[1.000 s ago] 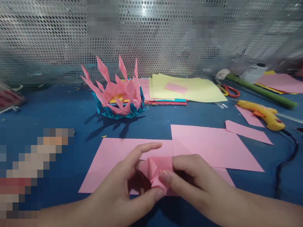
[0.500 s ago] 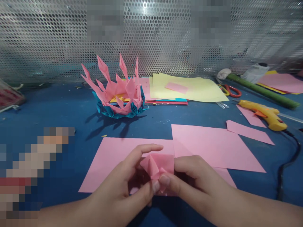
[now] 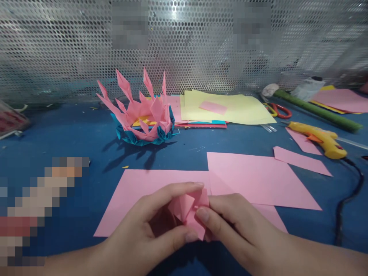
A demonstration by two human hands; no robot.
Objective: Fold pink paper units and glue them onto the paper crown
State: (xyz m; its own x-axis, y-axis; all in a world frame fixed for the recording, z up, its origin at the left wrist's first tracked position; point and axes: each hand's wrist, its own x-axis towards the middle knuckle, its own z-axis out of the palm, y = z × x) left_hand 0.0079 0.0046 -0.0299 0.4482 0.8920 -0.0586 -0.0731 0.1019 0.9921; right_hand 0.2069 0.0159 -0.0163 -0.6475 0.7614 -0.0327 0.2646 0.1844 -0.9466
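Observation:
A small piece of folded pink paper [image 3: 184, 207] is held between both hands, low in the middle of the head view. My left hand [image 3: 152, 218] curls round its left side, index finger along the top edge and thumb at the bottom. My right hand [image 3: 235, 220] pinches the right side, its thumb pressed on the front. Fingers behind the paper are hidden. Under and beyond the hands lie flat pink sheets [image 3: 241, 176] on the blue table [image 3: 71, 134]. Farther back stands a crown-like ring of pink folded paper points [image 3: 143, 111] with a blue paper base.
Yellow sheets [image 3: 241, 109] lie on a paper stack at the back. On the right are a yellow glue gun [image 3: 319, 138] with a black cord, scissors [image 3: 280, 110], pink strips [image 3: 301, 161] and a green stick [image 3: 316, 109]. Perforated metal [image 3: 178, 50] stands behind. A blurred-out patch covers the left.
My fingers have shifted on the folded paper: the left index finger now covers more of its top. The paper's right part has been bent narrower, and my right thumb sits slightly higher.

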